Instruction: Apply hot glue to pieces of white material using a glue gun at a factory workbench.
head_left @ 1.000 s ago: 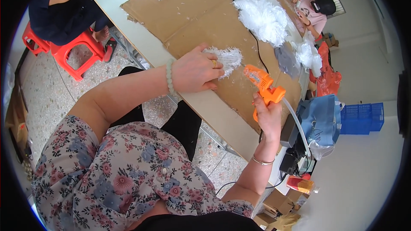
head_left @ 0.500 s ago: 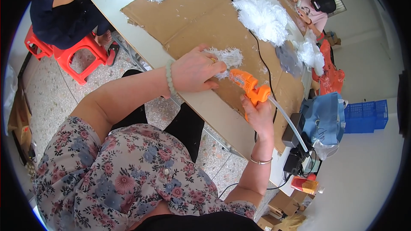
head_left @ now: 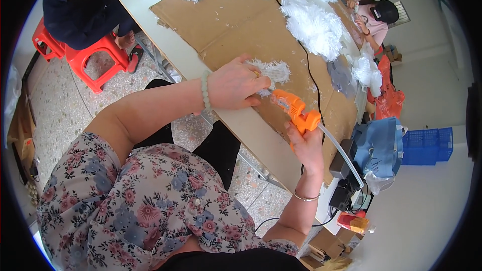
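An orange hot glue gun [head_left: 296,108] is gripped in my right hand [head_left: 307,150], its nozzle pointing up and left at a white fringed piece [head_left: 273,72]. A clear glue stick [head_left: 341,153] trails from the back of the gun. My left hand [head_left: 235,84], with a pale bead bracelet at the wrist, pinches the near end of the white piece. The fingers hide part of that piece. Between nozzle tip and left fingertips there is hardly any gap; whether they touch I cannot tell. Beneath both hands lies a brown cardboard sheet [head_left: 236,25].
Fluffy white bundles [head_left: 314,25] lie on the far cardboard. A black cable [head_left: 312,73] crosses it. A blue bag [head_left: 377,145], black adapters [head_left: 342,195] and blue crates [head_left: 427,146] are on the right. One person sits on a red stool [head_left: 95,60]; another works far right.
The glue gun has drawn back slightly toward me, and its nozzle shows more clearly. My left hand keeps its hold on the white piece. The whole view has shifted a little.
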A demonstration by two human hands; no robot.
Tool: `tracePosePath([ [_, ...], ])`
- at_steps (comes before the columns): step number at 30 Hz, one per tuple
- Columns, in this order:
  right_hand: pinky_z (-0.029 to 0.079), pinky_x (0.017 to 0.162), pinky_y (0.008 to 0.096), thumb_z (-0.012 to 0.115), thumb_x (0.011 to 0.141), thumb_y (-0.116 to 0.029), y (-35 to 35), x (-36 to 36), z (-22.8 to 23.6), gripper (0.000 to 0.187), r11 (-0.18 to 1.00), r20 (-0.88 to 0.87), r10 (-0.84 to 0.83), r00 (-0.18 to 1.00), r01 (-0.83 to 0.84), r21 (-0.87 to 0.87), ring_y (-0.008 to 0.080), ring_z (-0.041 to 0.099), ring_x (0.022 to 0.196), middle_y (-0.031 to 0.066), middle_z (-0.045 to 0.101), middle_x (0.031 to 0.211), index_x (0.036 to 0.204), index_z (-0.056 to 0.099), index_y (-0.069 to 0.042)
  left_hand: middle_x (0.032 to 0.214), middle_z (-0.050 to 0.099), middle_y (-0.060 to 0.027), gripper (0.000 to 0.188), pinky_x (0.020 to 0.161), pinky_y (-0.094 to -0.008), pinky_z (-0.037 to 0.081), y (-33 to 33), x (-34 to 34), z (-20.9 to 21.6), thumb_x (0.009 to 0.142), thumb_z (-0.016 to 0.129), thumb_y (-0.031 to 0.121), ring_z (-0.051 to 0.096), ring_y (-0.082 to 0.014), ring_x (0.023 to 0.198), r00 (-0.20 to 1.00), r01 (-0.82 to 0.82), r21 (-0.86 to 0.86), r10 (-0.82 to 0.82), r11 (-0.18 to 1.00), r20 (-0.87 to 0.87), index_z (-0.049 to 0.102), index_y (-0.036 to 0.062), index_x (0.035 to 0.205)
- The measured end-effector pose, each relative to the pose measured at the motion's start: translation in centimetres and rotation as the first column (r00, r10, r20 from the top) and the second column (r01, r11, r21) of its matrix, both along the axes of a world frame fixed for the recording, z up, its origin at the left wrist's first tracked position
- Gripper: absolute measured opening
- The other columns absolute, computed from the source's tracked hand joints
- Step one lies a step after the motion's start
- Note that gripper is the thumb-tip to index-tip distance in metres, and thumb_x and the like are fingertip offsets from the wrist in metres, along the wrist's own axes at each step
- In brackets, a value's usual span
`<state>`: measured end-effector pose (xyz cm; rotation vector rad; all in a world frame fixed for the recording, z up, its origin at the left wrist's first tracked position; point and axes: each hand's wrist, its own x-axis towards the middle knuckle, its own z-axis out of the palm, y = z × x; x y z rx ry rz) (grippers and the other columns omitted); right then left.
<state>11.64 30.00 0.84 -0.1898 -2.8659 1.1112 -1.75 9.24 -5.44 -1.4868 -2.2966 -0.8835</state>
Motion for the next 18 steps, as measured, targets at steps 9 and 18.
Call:
tracePosePath([
  [9, 0.039, 0.057, 0.0216, 0.062, 0.085, -0.009, 0.4, 0.6, -0.6, 0.015, 0.998, 0.002, -0.018, 1.0, 0.019, -0.056, 0.0049, 0.048, 0.065, -0.0013, 0.055, 0.075, 0.095, 0.057, 0.0, 0.09, 0.062, -0.0094, 0.044, 0.092, -0.0453, 0.038, -0.1, -0.2, -0.1, 0.07, 0.074, 0.021, 0.062, -0.0256, 0.084, 1.0, 0.022, 0.051, -0.022, 0.998, 0.003, 0.048, 0.01, 0.103],
  [18, 0.04, 0.057, 0.0215, 0.064, 0.086, -0.01, -0.4, -0.3, -0.6, 0.017, 0.995, 0.093, -0.054, 0.994, 0.062, -0.084, 0.0055, 0.049, 0.066, -0.0016, 0.055, 0.077, 0.097, 0.057, -0.001, 0.112, 0.057, -0.0102, 0.052, 0.096, -0.0447, 0.038, -0.1, -0.4, 0.1, 0.067, 0.075, 0.019, 0.061, -0.0239, 0.085, 1.0, 0.012, 0.063, -0.011, 0.998, -0.01, 0.047, 0.0107, 0.11],
])
